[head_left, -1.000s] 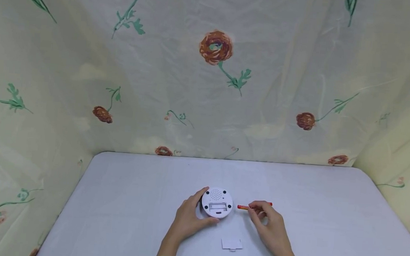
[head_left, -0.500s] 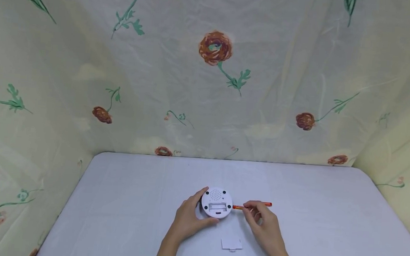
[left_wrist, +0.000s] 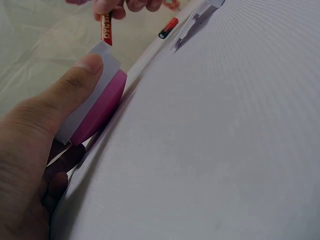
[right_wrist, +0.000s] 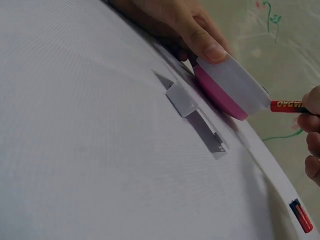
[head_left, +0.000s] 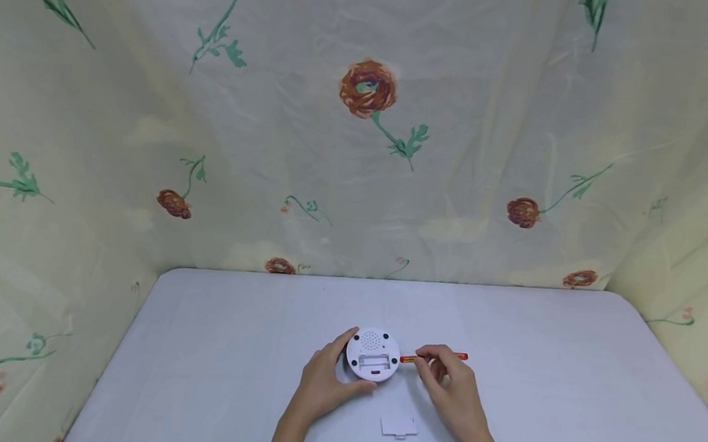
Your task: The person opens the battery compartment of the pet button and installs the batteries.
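Note:
A round device (head_left: 371, 343), white above and pink below, lies with its speaker holes and an uncovered battery compartment (head_left: 375, 361) facing up. My left hand (head_left: 321, 383) grips it from the left, thumb along the near rim. Between thumb and fingertips, my right hand (head_left: 454, 396) pinches a red battery (right_wrist: 286, 106). One end of that battery is at the device's right edge; whether they touch I cannot tell. A second red battery (right_wrist: 301, 216) lies on the table, partly behind the right hand in the head view.
A small white battery cover (head_left: 398, 427) with a tab lies on the white table (head_left: 227, 363), nearer me than the device. Behind the table's far edge hangs a flowered curtain (head_left: 457, 153), which also runs along both sides.
My right hand has moved a little left, bringing the battery up to the device's edge. The left hand keeps its grip on the device. The head view has tilted slightly.

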The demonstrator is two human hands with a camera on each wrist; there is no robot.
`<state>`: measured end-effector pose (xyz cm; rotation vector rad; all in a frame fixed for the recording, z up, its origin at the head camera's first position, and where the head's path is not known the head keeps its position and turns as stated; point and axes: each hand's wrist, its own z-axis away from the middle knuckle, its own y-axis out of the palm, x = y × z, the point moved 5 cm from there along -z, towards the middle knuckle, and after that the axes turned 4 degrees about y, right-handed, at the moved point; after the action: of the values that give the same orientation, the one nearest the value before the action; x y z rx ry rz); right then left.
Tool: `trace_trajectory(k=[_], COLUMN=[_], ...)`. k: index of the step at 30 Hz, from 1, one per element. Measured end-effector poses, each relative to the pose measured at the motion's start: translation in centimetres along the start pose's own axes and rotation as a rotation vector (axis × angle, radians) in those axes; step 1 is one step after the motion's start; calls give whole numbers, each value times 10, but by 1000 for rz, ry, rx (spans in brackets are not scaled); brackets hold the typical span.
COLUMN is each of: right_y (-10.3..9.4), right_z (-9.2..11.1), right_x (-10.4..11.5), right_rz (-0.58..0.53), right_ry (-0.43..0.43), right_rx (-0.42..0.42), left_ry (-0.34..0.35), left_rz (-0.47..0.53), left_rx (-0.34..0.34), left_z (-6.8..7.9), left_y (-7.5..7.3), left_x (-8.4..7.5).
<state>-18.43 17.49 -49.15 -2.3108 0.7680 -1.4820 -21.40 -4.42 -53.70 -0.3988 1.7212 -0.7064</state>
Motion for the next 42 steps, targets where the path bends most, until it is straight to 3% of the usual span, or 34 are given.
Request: trace_trajectory(k=[7,14,27,42], right_y=[6,14,21,32], right_z=[-4,-6,-10,-10], right_x=[1,0,17,16], right_rz=[-33,-46,-19,53], right_ry=[-54,-41,-150,-132], right_rx=[-2,24,66,79], left_ry=[8,24,27,46], left_rz=[-5,-19,-8,-26], left_rx=[-4,-10,-11,-32], left_z=[0,-1,-2,-2], left_y=[0,-1,-2,-2], left_x=[0,2,1,2])
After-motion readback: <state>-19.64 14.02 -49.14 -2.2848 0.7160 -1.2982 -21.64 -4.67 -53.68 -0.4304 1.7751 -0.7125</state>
